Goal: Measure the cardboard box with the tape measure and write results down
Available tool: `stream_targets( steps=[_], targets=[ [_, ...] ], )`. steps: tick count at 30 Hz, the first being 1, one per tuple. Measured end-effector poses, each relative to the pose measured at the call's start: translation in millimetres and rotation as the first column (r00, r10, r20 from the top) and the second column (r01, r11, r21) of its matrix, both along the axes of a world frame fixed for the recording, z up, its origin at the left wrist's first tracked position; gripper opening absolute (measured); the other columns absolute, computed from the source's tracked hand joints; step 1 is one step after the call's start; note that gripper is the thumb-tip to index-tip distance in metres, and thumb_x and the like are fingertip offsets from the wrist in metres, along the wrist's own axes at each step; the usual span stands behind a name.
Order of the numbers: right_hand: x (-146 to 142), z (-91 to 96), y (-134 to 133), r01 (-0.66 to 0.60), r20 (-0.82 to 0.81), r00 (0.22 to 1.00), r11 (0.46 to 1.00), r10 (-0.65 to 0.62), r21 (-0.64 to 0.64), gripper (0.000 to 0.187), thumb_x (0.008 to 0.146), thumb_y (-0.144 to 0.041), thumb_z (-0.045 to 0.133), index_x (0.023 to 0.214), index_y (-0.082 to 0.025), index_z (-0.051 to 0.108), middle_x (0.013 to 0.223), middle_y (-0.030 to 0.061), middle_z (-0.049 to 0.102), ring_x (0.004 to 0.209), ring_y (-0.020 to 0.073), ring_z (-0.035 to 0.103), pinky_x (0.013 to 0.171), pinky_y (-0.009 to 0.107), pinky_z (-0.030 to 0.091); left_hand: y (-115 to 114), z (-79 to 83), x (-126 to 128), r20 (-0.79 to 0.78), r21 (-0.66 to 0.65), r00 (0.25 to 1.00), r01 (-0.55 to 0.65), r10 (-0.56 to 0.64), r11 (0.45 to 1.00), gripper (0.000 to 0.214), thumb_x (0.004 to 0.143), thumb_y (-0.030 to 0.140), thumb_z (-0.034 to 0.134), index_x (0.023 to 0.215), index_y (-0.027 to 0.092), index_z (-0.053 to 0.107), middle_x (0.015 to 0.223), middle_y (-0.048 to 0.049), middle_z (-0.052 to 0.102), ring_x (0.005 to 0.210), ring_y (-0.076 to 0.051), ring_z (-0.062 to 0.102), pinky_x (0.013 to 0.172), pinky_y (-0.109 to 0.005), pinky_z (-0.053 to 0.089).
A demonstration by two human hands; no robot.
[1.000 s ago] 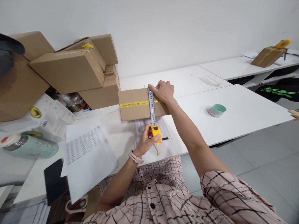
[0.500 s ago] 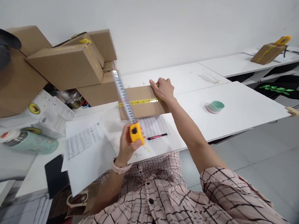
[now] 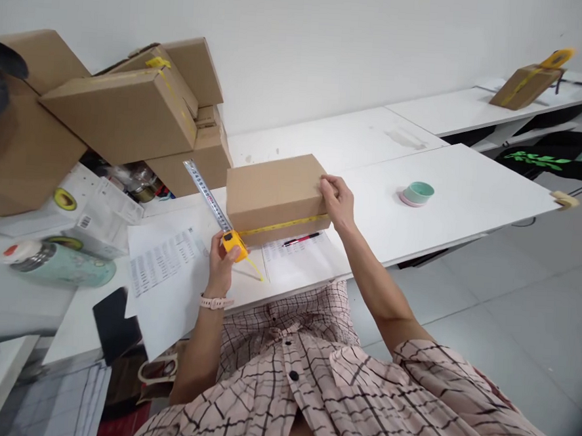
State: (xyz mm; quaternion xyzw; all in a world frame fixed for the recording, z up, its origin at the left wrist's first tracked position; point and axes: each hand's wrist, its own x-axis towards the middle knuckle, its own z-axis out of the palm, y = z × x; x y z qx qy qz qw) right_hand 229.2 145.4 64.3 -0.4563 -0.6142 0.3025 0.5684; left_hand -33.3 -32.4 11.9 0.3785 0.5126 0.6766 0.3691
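Observation:
In my left hand (image 3: 221, 266) is a yellow tape measure (image 3: 234, 245), its metal blade (image 3: 206, 194) pulled out and slanting up to the left. The blade passes by the left end of a brown cardboard box (image 3: 276, 185). Yellow tape (image 3: 285, 224) runs along the box's near side. My right hand (image 3: 339, 199) grips the box's right end between thumb and fingers. A red and black pen (image 3: 301, 239) lies on a printed sheet (image 3: 303, 258) just in front of the box, which covers part of that paper.
Larger cardboard boxes (image 3: 125, 109) are stacked at the left. Near them are a mint-green bottle (image 3: 66, 265), printed papers (image 3: 164, 273) and a dark flat object (image 3: 115, 326). A green bowl (image 3: 418, 193) stands to the right; a taped box (image 3: 518, 87) sits farther off.
The box has turned so its taped face points toward me and a plain face is up. My left hand moved left with the tape measure; my right hand shifted to the box's right end.

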Motion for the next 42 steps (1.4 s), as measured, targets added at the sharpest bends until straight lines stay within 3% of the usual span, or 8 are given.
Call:
stream_targets(
  steps=[5, 10, 15, 19, 22, 25, 37, 42],
  targets=[
    [-22, -2.2, 25, -0.078, -0.053, 0.995, 0.992, 0.084, 0.095, 0.046, 0.09, -0.061, 0.054, 0.115, -0.025, 0.066, 0.124, 0.0055, 0.069, 0.115, 0.0235, 0.06, 0.102, 0.041, 0.047, 9, -2.3, -8, -0.026, 0.005, 0.999, -0.03, 0.03, 1.0, 0.062, 0.067, 0.045, 0.083, 0.118, 0.027, 0.052, 0.102, -0.0015, 0.062, 0.085, -0.018, 0.067, 0.078, -0.041, 0.063],
    [-37, -33.8, 34, -0.105, -0.102, 0.99, 0.994, 0.101, -0.038, 0.044, 0.089, -0.059, 0.053, 0.114, -0.025, 0.066, 0.125, 0.0054, 0.068, 0.115, 0.0231, 0.059, 0.104, 0.042, 0.046, 13, -8.2, -8, -0.044, -0.098, 0.994, -0.108, 0.104, 0.989, 0.065, 0.063, 0.045, 0.083, 0.115, 0.025, 0.051, 0.101, -0.0023, 0.061, 0.08, -0.015, 0.063, 0.071, -0.034, 0.06],
    [-27, -22.5, 3, 0.046, -0.033, 0.998, 0.998, -0.044, 0.038, 0.045, 0.09, -0.059, 0.056, 0.12, -0.026, 0.063, 0.13, 0.0084, 0.066, 0.117, 0.0244, 0.058, 0.101, 0.044, 0.048, -17, 22.7, 4, -0.307, -0.006, 0.95, -0.065, 0.06, 0.998, 0.068, 0.069, 0.038, 0.082, 0.128, 0.027, 0.047, 0.134, -0.0102, 0.059, 0.097, -0.018, 0.063, 0.074, -0.029, 0.057],
    [-11, 16.4, -43, -0.141, -0.115, 0.983, 0.989, 0.145, 0.046, 0.052, 0.099, -0.064, 0.039, 0.13, -0.028, 0.058, 0.113, 0.0075, 0.07, 0.087, 0.0185, 0.066, 0.077, 0.036, 0.055, -51, 45.8, 23, -0.556, -0.218, 0.775, 0.212, -0.3, 0.953, 0.075, 0.068, 0.032, 0.083, 0.135, 0.026, 0.049, 0.124, -0.0078, 0.066, 0.093, -0.02, 0.065, 0.074, -0.031, 0.057],
    [1, 30.9, -73, -0.258, -0.181, 0.95, 0.966, 0.254, 0.006, 0.056, 0.099, -0.068, 0.036, 0.137, -0.031, 0.053, 0.101, 0.005, 0.07, 0.067, 0.0148, 0.062, 0.06, 0.033, 0.052, -63, 44.4, 39, -0.506, -0.384, 0.659, 0.405, -0.556, 0.83, 0.075, 0.068, 0.033, 0.083, 0.136, 0.025, 0.051, 0.115, -0.0065, 0.068, 0.09, -0.021, 0.066, 0.079, -0.035, 0.058],
    [13, 27.0, -90, -0.265, -0.207, 0.946, 0.963, 0.251, -0.041, 0.047, 0.095, -0.064, 0.05, 0.127, -0.031, 0.06, 0.081, 0.0011, 0.064, 0.055, 0.0133, 0.054, 0.052, 0.032, 0.048, -64, 36.0, 53, -0.428, -0.441, 0.625, 0.486, -0.652, 0.755, 0.072, 0.068, 0.035, 0.083, 0.133, 0.024, 0.053, 0.111, -0.0059, 0.068, 0.089, -0.022, 0.067, 0.079, -0.036, 0.058],
    [10, -9.6, -99, -0.148, -0.293, 0.948, 0.987, 0.125, -0.056, 0.037, 0.089, -0.051, 0.065, 0.118, -0.031, 0.053, 0.081, -0.0014, 0.059, 0.066, 0.0155, 0.059, 0.057, 0.031, 0.052, -62, 18.6, 70, -0.454, -0.512, 0.595, 0.436, -0.664, 0.74, 0.074, 0.068, 0.032, 0.083, 0.135, 0.024, 0.051, 0.11, -0.006, 0.069, 0.091, -0.024, 0.067, 0.079, -0.036, 0.054],
    [3, -39.0, -116, -0.375, -0.364, 0.883, 0.912, 0.297, -0.167, 0.038, 0.083, -0.05, 0.074, 0.11, -0.028, 0.059, 0.075, -0.0023, 0.065, 0.067, 0.0164, 0.064, 0.062, 0.033, 0.055, -65, 10.6, 69, -0.393, -0.437, 0.726, 0.392, -0.564, 0.81, 0.095, 0.069, 0.032, 0.086, 0.149, 0.029, 0.035, 0.136, -0.0127, 0.06, 0.118, -0.028, 0.062, 0.097, -0.042, 0.051]
  ],
)
